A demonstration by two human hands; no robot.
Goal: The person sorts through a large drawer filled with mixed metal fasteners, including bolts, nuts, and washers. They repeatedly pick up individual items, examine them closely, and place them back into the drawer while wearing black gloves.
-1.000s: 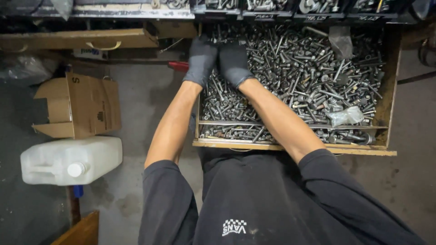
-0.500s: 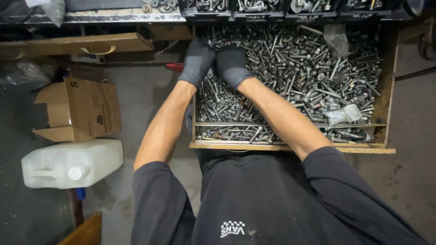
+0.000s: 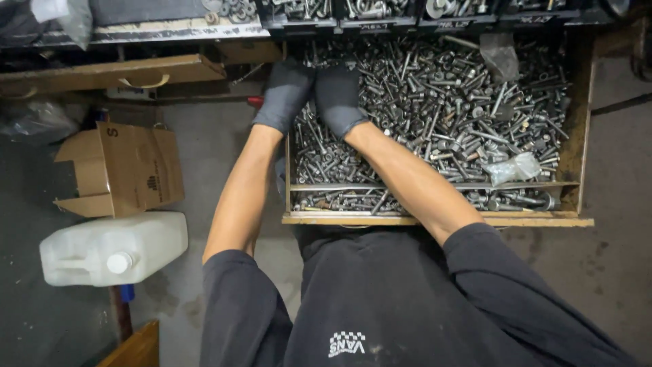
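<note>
Grey concrete floor (image 3: 224, 163) lies under a wide wooden drawer (image 3: 585, 136) heaped with steel bolts (image 3: 441, 109). Left of the drawer sit an open cardboard box (image 3: 129, 166) and, nearer the person, a white plastic jug (image 3: 115, 248). Inside the drawer's far left corner, the gloved left hand (image 3: 285, 92) and gloved right hand (image 3: 337, 96) lie side by side, backs up, touching, on the bolts. Their fingertips are buried, so whether they pinch anything cannot be told. Small bins (image 3: 380, 10) beyond the drawer are cut off.
</note>
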